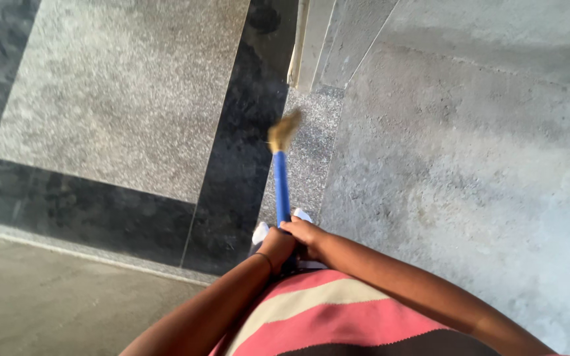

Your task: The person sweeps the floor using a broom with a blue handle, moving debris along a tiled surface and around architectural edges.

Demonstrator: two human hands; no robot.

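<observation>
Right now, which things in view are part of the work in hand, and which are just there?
In use:
- broom, blue handle, straw head
- left hand and right hand, both gripping the handle's end

Just there:
- speckled floor with dark bands
- bare concrete floor
- pale door frame foot

You're looking down at a speckled grey stone floor (pixel 120 92) framed by dark polished bands (pixel 239 151). Right of it, rough bare concrete (pixel 470 158) spreads out, and a pale door frame (pixel 315 39) stands at the top, with soft daylight falling across it.
</observation>
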